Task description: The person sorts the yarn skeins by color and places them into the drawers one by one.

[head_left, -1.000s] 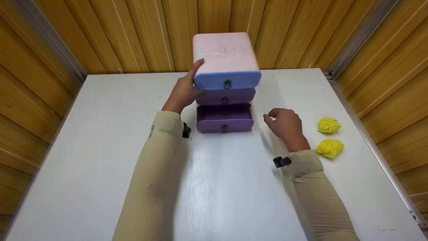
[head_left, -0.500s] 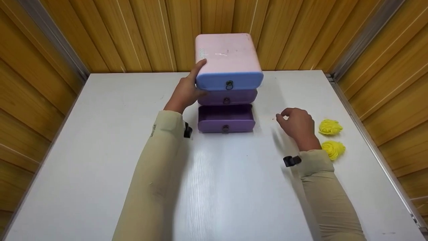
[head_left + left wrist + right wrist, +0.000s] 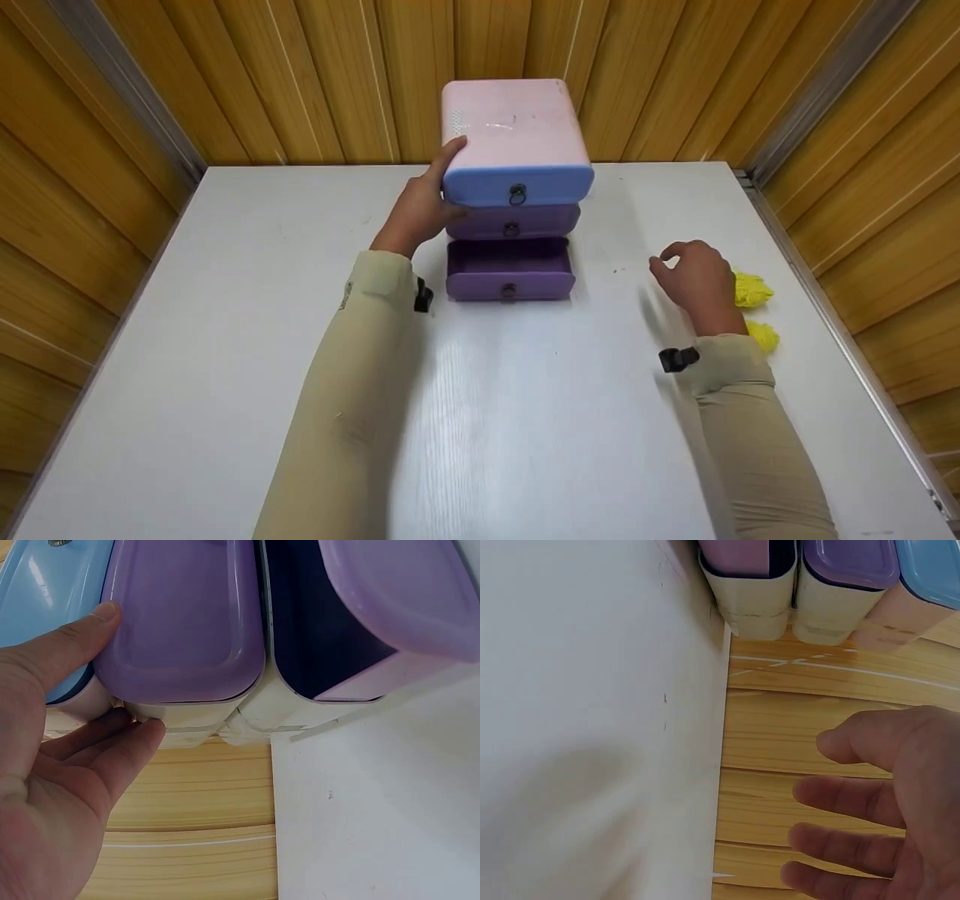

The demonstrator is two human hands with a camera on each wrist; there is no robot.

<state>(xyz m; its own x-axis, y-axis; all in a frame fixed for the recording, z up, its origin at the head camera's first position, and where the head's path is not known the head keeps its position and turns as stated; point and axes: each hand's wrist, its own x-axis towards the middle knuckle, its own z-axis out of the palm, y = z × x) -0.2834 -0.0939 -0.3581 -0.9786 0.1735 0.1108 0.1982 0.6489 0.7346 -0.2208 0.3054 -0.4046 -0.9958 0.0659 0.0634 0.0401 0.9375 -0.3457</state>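
A small cabinet of stacked drawers [image 3: 517,124] stands near the table's far edge, pink on top with a blue top drawer [image 3: 555,184]. Below come a purple middle drawer [image 3: 551,222], pushed in, and a purple bottom drawer [image 3: 540,286], pulled out with a bare inside. My left hand [image 3: 416,210] grips the cabinet's left side. In the left wrist view its thumb [image 3: 94,626] lies across the front by the middle drawer, fingers along the side. To the right, my right hand [image 3: 697,281] hovers over the table with nothing in it, fingers loosely bent and apart in the right wrist view.
Two yellow bundles, a far one [image 3: 754,291] and a nearer one [image 3: 765,337], lie at the right, partly hidden behind the right hand and wrist. The white table [image 3: 495,435] is bordered by wood-look panel walls [image 3: 300,82] at the back and sides.
My right hand has moved to the right, away from the drawers and toward the yellow bundles, now partly covering them. The left hand keeps its grip, and the bottom drawer stays pulled out.
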